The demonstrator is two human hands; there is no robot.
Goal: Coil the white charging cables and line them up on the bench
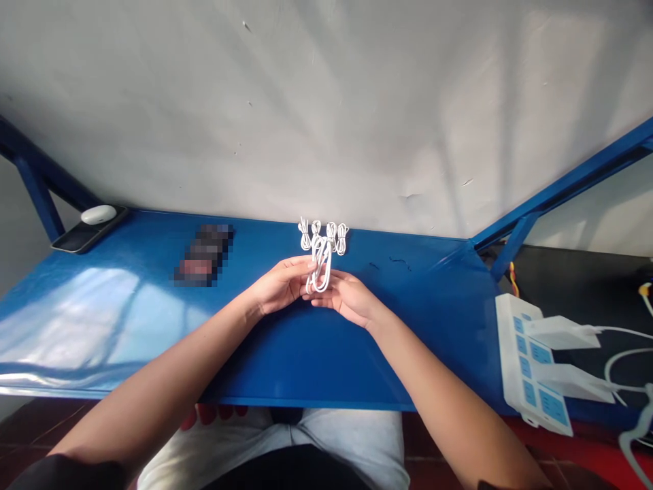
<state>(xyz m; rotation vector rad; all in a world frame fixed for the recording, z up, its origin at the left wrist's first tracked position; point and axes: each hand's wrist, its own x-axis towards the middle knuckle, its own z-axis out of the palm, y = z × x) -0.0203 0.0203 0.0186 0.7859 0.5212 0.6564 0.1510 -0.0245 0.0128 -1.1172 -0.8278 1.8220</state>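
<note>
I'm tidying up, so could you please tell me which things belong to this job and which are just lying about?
Likely in use: held white cable, four bundled white cables, possibly black strands.
Apparently unrelated: dark device, white oval object, pixelated item, power strip.

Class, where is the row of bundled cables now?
In the head view's middle, the row of bundled cables lies at the blue table's back edge, just beyond the looped cable between the left hand and right hand.

The coiled cable partly hides two bundles behind it, and pixelation obscures a dark object.
</note>
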